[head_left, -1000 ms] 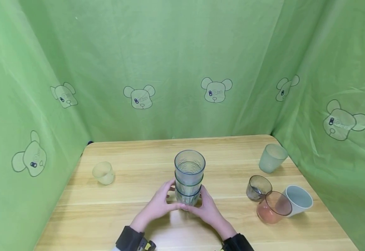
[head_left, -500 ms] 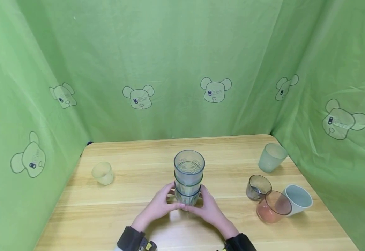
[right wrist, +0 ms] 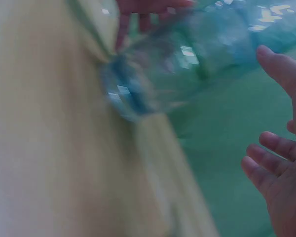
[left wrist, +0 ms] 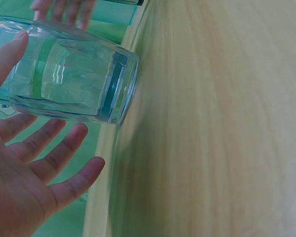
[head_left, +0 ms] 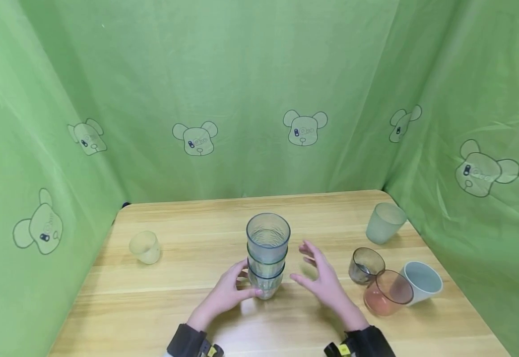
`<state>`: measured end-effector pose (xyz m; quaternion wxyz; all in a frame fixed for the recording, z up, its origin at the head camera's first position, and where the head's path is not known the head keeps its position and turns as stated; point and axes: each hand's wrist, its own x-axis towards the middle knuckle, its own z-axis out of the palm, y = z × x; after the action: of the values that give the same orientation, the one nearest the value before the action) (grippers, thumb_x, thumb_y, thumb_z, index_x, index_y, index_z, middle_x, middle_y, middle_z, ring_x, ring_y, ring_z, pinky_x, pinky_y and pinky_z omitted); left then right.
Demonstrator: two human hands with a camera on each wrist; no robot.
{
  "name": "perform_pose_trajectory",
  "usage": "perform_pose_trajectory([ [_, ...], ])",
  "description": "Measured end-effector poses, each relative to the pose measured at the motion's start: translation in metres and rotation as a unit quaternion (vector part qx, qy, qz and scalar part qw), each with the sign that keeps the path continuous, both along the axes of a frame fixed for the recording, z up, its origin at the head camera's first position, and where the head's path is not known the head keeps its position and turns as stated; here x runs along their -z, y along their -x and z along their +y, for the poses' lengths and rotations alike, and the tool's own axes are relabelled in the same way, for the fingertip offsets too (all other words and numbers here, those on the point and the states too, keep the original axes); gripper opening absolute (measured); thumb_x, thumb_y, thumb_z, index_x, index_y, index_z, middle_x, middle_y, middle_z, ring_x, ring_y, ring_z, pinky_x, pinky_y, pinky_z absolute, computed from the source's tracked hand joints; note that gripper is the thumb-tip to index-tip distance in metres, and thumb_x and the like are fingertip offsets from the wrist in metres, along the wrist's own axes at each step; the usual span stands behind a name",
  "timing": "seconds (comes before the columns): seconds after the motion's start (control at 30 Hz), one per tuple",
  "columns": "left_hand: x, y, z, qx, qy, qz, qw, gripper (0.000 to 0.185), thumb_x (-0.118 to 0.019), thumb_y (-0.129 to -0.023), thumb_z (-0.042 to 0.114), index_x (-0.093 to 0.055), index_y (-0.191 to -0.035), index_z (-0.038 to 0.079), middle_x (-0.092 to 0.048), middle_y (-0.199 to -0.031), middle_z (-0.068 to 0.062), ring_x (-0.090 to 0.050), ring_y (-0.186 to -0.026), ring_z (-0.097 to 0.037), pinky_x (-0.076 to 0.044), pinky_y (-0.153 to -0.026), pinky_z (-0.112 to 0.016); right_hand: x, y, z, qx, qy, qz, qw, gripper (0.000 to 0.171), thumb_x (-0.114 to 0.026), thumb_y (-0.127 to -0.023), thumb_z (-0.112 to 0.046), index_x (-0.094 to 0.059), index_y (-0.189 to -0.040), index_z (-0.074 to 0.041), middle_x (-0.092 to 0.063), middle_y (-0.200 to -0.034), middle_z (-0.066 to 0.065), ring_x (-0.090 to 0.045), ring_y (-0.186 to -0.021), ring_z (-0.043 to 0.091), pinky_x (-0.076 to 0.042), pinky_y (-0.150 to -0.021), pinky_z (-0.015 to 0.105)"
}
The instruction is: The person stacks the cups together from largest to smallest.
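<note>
Several clear tumblers stand nested in an upright stack [head_left: 266, 270] on the wooden table; the top rim is bluish, and a green and a dark blue rim show lower down. My left hand [head_left: 226, 292] is at the stack's left side, thumb in front and fingers beside it. In the left wrist view the left fingers [left wrist: 71, 185] are spread and loose, with the thumb by the glass; whether they touch it I cannot tell. My right hand [head_left: 324, 280] is apart from the stack on its right, fingers loosely bent and holding nothing. Blur softens the right wrist view.
At the right stand a smoky brown glass [head_left: 358, 271], a pink glass [head_left: 382, 302], a pale blue-white cup [head_left: 416, 295] and a frosted green cup [head_left: 379, 229]. A small pale yellow cup [head_left: 150, 253] stands at the left. Green curtains [head_left: 250, 64] enclose the table [head_left: 188, 228].
My right hand has let go of the stack and moved off to the right. The left hand stays beside the stack, which has not moved on the table.
</note>
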<state>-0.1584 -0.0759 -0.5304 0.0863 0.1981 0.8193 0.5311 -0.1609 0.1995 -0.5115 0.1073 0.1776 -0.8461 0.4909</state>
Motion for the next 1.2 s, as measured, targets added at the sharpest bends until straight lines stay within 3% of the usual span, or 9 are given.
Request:
perform_pose_trajectory([
  [0.17, 0.002, 0.001, 0.000, 0.002, -0.006, -0.005, 1.0000, 0.080, -0.078, -0.080, 0.038, -0.041, -0.146, 0.012, -0.054, -0.135, -0.011, -0.059, -0.114, -0.029, -0.054, -0.095, -0.044, -0.033, 0.008, 0.022, 0.039, -0.007, 0.026, 0.999, 0.092, -0.079, -0.080, -0.016, -0.025, -0.154, -0.011, -0.047, -0.142, 0.022, -0.050, -0.127, 0.038, -0.035, -0.106, 0.008],
  [0.27, 0.004, 0.000, 0.000, 0.002, -0.012, -0.007, 0.9999, 0.079, -0.078, -0.080, 0.037, -0.041, -0.145, 0.012, -0.055, -0.134, -0.011, -0.059, -0.114, -0.027, -0.054, -0.096, -0.045, -0.054, 0.014, 0.035, 0.060, 0.001, 0.051, 0.997, 0.090, -0.077, -0.081, -0.009, -0.024, -0.154, -0.010, -0.045, -0.143, 0.024, -0.047, -0.128, 0.040, -0.030, -0.104, 0.002],
  [0.33, 0.004, 0.000, 0.001, 0.001, -0.017, -0.011, 0.9998, 0.078, -0.079, -0.080, 0.036, -0.042, -0.145, 0.013, -0.055, -0.133, -0.011, -0.059, -0.113, -0.027, -0.054, -0.096, -0.046, -0.066, 0.019, 0.043, 0.071, 0.018, 0.079, 0.994, 0.089, -0.075, -0.080, 0.000, -0.026, -0.153, -0.009, -0.045, -0.142, 0.026, -0.048, -0.130, 0.028, -0.031, -0.105, 0.002],
  [0.47, 0.003, -0.001, 0.001, 0.000, -0.026, -0.016, 0.9995, 0.077, -0.079, -0.080, 0.033, -0.043, -0.144, 0.014, -0.054, -0.134, -0.012, -0.058, -0.114, -0.029, -0.053, -0.096, -0.049, -0.093, 0.027, 0.061, 0.101, 0.053, 0.114, 0.987, 0.086, -0.072, -0.078, 0.010, -0.030, -0.151, -0.007, -0.046, -0.139, 0.026, -0.046, -0.126, 0.002, -0.036, -0.105, 0.006],
  [0.53, 0.003, -0.001, 0.000, 0.001, -0.026, -0.015, 0.9995, 0.077, -0.079, -0.080, 0.033, -0.043, -0.144, 0.014, -0.054, -0.135, -0.012, -0.058, -0.114, -0.030, -0.053, -0.096, -0.049, -0.106, 0.030, 0.070, 0.126, 0.058, 0.110, 0.984, 0.083, -0.071, -0.081, 0.007, -0.031, -0.151, -0.009, -0.047, -0.139, 0.024, -0.044, -0.124, -0.003, -0.037, -0.106, 0.007],
  [0.7, 0.003, 0.000, 0.001, 0.001, -0.025, -0.013, 0.9996, 0.078, -0.079, -0.079, 0.034, -0.043, -0.144, 0.013, -0.054, -0.135, -0.013, -0.059, -0.114, -0.031, -0.054, -0.096, -0.049, -0.130, 0.042, 0.094, 0.202, 0.076, 0.085, 0.973, 0.075, -0.071, -0.086, -0.003, -0.033, -0.150, -0.014, -0.048, -0.142, 0.015, -0.047, -0.126, 0.004, -0.038, -0.108, 0.012],
  [0.93, 0.002, 0.001, 0.000, 0.002, -0.024, -0.014, 0.9996, 0.078, -0.079, -0.080, 0.036, -0.042, -0.144, 0.012, -0.054, -0.135, -0.012, -0.059, -0.114, -0.030, -0.055, -0.095, -0.044, -0.146, 0.064, 0.128, 0.288, 0.080, 0.026, 0.954, 0.068, -0.067, -0.092, -0.026, -0.034, -0.150, -0.015, -0.043, -0.149, 0.011, -0.042, -0.136, 0.018, -0.034, -0.118, 0.028],
  [1.07, 0.002, 0.000, 0.000, 0.002, -0.026, -0.017, 0.9995, 0.078, -0.079, -0.079, 0.036, -0.043, -0.144, 0.014, -0.055, -0.134, -0.011, -0.059, -0.113, -0.028, -0.055, -0.095, -0.043, -0.148, 0.080, 0.148, 0.306, 0.039, -0.015, 0.951, 0.074, -0.062, -0.093, -0.040, -0.028, -0.152, -0.011, -0.034, -0.155, 0.016, -0.033, -0.143, 0.032, -0.029, -0.121, 0.043],
  [1.2, 0.000, -0.001, 0.000, 0.003, -0.027, -0.018, 0.9995, 0.076, -0.079, -0.080, 0.034, -0.043, -0.144, 0.014, -0.055, -0.134, -0.010, -0.059, -0.113, -0.027, -0.054, -0.095, -0.045, -0.140, 0.095, 0.170, 0.297, -0.035, -0.058, 0.953, 0.084, -0.057, -0.095, -0.047, -0.018, -0.154, -0.002, -0.024, -0.156, 0.027, -0.025, -0.142, 0.047, -0.024, -0.117, 0.061],
])
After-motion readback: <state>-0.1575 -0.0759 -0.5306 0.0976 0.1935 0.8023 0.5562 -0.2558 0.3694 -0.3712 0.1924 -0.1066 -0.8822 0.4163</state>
